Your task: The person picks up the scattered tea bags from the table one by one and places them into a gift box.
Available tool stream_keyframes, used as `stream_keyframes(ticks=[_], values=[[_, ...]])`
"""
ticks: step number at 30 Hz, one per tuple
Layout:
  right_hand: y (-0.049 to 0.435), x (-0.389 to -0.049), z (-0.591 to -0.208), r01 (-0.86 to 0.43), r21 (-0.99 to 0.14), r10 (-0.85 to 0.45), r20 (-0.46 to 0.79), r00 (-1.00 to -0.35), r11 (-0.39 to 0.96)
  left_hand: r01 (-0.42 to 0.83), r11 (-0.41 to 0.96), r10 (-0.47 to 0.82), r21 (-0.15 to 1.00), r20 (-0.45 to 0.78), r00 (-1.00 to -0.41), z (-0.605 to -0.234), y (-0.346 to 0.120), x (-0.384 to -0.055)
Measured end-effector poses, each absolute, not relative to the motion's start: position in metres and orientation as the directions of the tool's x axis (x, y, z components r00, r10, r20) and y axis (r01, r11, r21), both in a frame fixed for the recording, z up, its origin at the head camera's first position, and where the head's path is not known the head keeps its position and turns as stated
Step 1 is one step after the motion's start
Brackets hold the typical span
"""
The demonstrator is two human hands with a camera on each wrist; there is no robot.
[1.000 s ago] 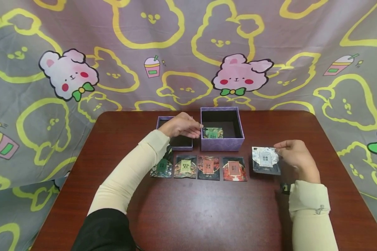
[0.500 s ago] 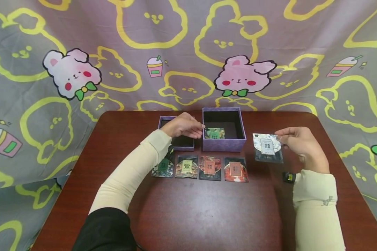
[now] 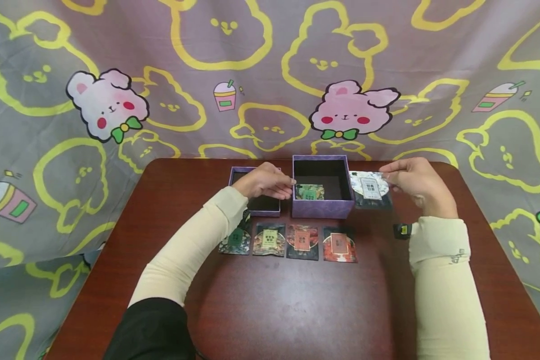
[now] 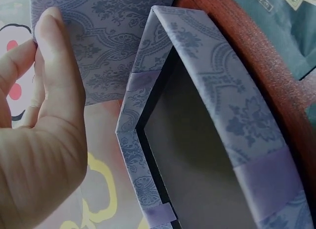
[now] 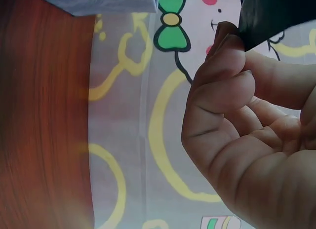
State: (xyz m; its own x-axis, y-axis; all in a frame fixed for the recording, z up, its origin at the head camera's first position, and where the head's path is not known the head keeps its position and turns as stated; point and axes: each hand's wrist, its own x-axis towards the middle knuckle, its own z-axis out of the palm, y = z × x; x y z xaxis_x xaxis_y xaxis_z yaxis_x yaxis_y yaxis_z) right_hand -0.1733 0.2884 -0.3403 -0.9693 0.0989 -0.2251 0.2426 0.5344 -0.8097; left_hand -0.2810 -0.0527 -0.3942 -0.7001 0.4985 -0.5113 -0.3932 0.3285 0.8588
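Observation:
My right hand point(image 3: 420, 182) pinches a flat tea sachet point(image 3: 370, 189) by its upper right corner, just right of the deep purple box point(image 3: 323, 209). The sachet is white above and dark below; its dark back point(image 5: 276, 14) shows in the right wrist view. My left hand point(image 3: 266, 181) pinches the left rim of that box, thumb point(image 4: 52, 34) against the patterned outer wall. Inside the box stands a green tea sachet point(image 3: 309, 192). Under my left wrist lies a shallower purple tray or lid point(image 3: 270, 213), partly hidden by the hand.
In front of the boxes lies a row of several tea sachets: a dark green one point(image 3: 235, 242) partly under my left sleeve, a tan one point(image 3: 269, 240), a red-brown one point(image 3: 302, 242) and a red one point(image 3: 339, 245). A patterned curtain point(image 3: 270, 70) hangs behind the table point(image 3: 292, 310).
My right hand has lifted the white sachet from the table's right side and brought it back and leftward to the deep box. My left hand stays at the box's rim.

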Motion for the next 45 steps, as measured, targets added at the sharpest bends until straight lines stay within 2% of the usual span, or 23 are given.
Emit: stream_keyframes(ticks=[12, 24, 31, 38, 45], values=[[0.263, -0.197, -0.337, 0.247, -0.823, 0.122, -0.215, -0.969, 0.512, -0.379, 0.334, 0.505, 0.863, -0.504, -0.701, -0.394, -0.049, -0.28], [0.211, -0.218, -0.327, 0.233, -0.824, 0.109, -0.206, -0.972, 0.516, -0.389, 0.326, 0.503, 0.862, -0.507, -0.7, -0.397, -0.049, -0.281], [0.201, -0.222, -0.332, 0.229, -0.829, 0.148, -0.178, -0.973, 0.51, -0.391, 0.322, 0.505, 0.862, -0.505, -0.7, -0.397, -0.046, -0.279], [0.195, -0.227, -0.336, 0.223, -0.824, 0.049, -0.232, -0.971, 0.52, -0.402, 0.318, 0.506, 0.859, -0.512, -0.694, -0.395, -0.046, -0.281], [0.2, -0.214, -0.332, 0.204, -0.841, 0.079, -0.191, -0.979, 0.501, -0.409, 0.32, 0.508, 0.855, -0.519, -0.688, -0.394, -0.05, -0.282]])
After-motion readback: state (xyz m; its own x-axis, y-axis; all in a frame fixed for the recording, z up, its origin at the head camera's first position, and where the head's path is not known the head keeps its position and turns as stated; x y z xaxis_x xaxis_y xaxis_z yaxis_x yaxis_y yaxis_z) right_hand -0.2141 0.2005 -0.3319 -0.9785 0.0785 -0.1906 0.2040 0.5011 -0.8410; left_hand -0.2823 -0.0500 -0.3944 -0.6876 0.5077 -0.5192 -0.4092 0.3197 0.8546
